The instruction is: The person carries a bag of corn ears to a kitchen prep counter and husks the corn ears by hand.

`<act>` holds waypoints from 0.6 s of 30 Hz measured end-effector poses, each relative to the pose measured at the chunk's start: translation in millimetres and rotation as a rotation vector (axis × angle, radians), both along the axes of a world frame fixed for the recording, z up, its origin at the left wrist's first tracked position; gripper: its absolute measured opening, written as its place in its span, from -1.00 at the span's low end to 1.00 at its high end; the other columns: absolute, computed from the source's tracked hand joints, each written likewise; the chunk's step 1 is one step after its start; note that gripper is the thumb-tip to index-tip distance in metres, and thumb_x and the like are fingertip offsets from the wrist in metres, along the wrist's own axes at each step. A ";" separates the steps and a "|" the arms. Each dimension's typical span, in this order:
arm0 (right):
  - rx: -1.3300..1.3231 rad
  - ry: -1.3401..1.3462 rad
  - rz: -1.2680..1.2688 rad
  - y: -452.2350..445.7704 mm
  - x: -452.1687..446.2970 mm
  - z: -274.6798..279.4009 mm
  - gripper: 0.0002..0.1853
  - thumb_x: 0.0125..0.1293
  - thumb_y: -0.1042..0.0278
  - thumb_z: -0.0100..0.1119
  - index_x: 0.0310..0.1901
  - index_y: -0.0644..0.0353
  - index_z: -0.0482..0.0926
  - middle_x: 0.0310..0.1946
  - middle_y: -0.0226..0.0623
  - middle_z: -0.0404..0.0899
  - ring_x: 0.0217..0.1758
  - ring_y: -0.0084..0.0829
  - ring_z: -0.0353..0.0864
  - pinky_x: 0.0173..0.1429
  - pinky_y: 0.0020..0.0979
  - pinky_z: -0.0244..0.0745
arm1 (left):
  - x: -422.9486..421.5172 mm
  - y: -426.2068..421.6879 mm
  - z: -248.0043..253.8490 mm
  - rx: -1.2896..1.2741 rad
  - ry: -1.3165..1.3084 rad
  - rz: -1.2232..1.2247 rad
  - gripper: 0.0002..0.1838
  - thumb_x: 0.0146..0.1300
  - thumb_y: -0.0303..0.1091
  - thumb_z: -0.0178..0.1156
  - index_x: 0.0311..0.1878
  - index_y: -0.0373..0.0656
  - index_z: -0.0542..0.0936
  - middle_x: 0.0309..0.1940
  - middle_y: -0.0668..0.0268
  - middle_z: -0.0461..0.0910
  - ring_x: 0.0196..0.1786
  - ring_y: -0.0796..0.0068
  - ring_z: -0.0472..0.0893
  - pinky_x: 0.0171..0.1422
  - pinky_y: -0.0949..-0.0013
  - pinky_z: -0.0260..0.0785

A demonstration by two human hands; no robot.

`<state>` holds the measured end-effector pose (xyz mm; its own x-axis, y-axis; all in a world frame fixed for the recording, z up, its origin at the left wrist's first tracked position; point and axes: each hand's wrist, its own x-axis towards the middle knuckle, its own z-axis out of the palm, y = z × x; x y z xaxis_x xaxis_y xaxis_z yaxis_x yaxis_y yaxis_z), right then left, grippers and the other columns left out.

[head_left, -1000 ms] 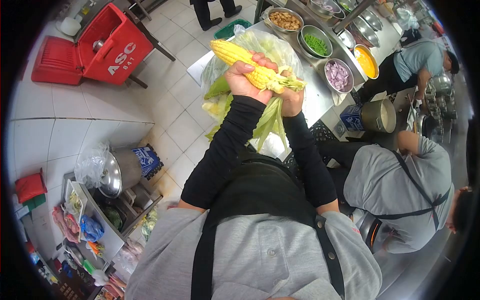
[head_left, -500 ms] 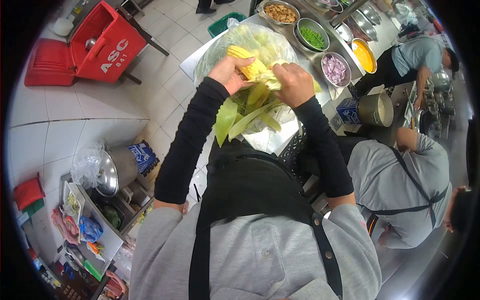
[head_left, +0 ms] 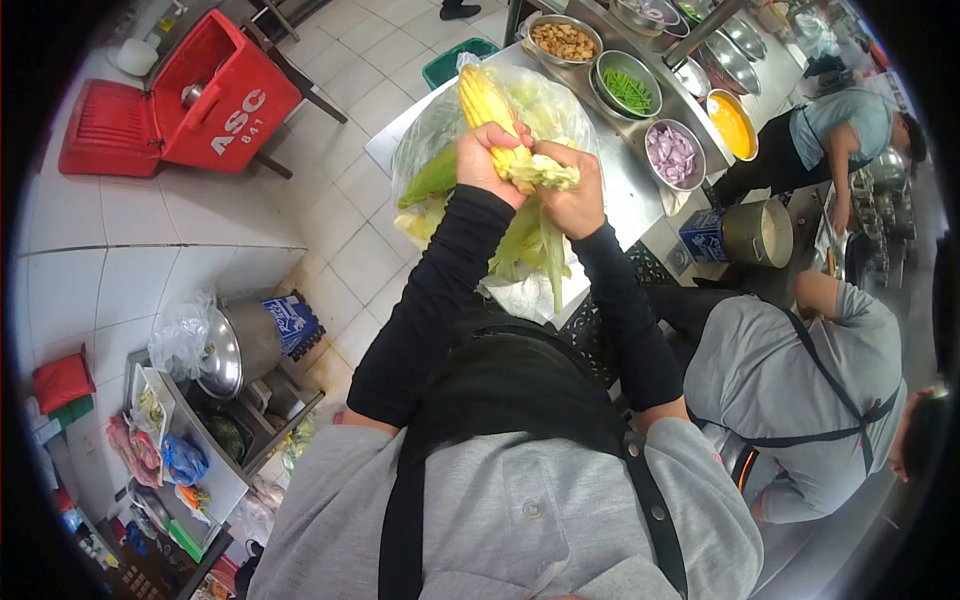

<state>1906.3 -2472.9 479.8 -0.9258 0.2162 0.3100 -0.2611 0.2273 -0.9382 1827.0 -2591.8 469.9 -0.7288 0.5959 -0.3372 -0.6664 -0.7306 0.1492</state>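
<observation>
My left hand (head_left: 487, 165) is wrapped round an ear of corn (head_left: 485, 103), its yellow kernels bare toward the top. At the lower end of the ear, my right hand (head_left: 574, 192) is closed on the pale, bunched corn husk (head_left: 553, 173). Both hands are close together, above a clear plastic bag (head_left: 562, 98) spread on the steel table. Loose green husks (head_left: 540, 250) lie below my hands, and a greener piece (head_left: 432, 178) rests to the left. My palms and the part of the ear inside them are hidden.
Bowls of chopped red onion (head_left: 674, 153), green beans (head_left: 628, 90) and browned cubes (head_left: 563, 42) stand along the right side. A large pot (head_left: 757, 235) is beyond them. Two co-workers (head_left: 800, 390) are at the right. A red cooler (head_left: 215, 95) stands open at left.
The ear has turned more upright, and my left hand has shifted right and down it. My right hand has moved slightly lower, with husk bunched in it. The hanging leaves have shifted.
</observation>
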 end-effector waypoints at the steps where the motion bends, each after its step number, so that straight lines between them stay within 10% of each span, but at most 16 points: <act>1: -0.140 0.008 0.025 -3.2 0.1 11.8 -0.68 -0.07 0.69 0.22 -0.20 0.38 0.74 -0.22 -0.14 0.80 -0.22 -0.26 0.78 -0.05 -0.31 0.62 | 0.3 1.1 5.0 0.046 -0.034 0.014 -0.72 -0.14 -0.56 0.10 -0.25 -0.21 0.47 -0.40 0.26 0.51 -0.32 0.30 0.54 -0.02 0.27 0.48; 2: -0.717 -0.111 0.068 -4.2 2.9 27.9 -0.63 -0.14 0.73 0.21 -0.19 0.40 0.74 -0.21 -0.22 0.80 -0.20 -0.36 0.75 -0.02 -0.36 0.61 | -2.8 -6.8 1.7 0.288 -0.090 -0.102 -0.64 -0.14 -0.54 0.08 -0.16 -0.21 0.46 -0.38 0.28 0.52 -0.30 0.30 0.55 -0.01 0.21 0.50; 8: -0.025 0.054 -0.022 34.8 -5.8 -38.8 -0.69 -0.07 0.67 0.17 -0.23 0.44 0.73 -0.31 -0.15 0.77 -0.24 -0.28 0.75 -0.08 -0.35 0.63 | -6.6 -9.1 -13.4 0.252 -0.124 -0.137 -0.53 -0.15 -0.50 0.10 -0.03 -0.27 0.46 -0.36 0.31 0.49 -0.32 0.42 0.52 -0.12 0.30 0.44; 11: -1.006 -0.284 -0.058 141.6 -18.3 -68.6 -0.81 -0.05 0.64 0.14 -0.38 0.38 0.70 -0.43 -0.20 0.71 -0.39 -0.29 0.70 -0.23 -0.32 0.60 | -0.3 -50.7 -14.4 0.391 0.085 -0.266 -0.45 -0.20 -0.51 0.10 0.03 -0.28 0.45 -0.39 0.33 0.44 -0.28 0.47 0.54 -0.15 0.35 0.38; 12: -0.570 -0.172 -0.207 149.0 -27.2 -53.4 -0.84 -0.07 0.64 0.15 -0.41 0.37 0.68 -0.45 -0.21 0.70 -0.42 -0.32 0.69 -0.27 -0.32 0.59 | 5.9 -65.6 -8.5 0.270 -0.012 -0.237 -0.43 -0.19 -0.53 0.11 0.06 -0.30 0.45 -0.40 0.33 0.45 -0.30 0.45 0.54 -0.14 0.33 0.40; 18: -0.083 -0.176 -0.262 91.4 -117.2 21.3 -0.86 0.06 0.54 0.33 -0.31 0.37 0.70 -0.36 -0.36 0.75 -0.37 -0.50 0.66 -0.20 -0.40 0.55 | 11.9 -78.7 20.9 -0.385 0.162 -0.384 -0.48 0.07 -0.52 0.26 0.17 -0.36 0.48 -0.30 0.25 0.56 -0.33 0.37 0.59 -0.05 0.27 0.49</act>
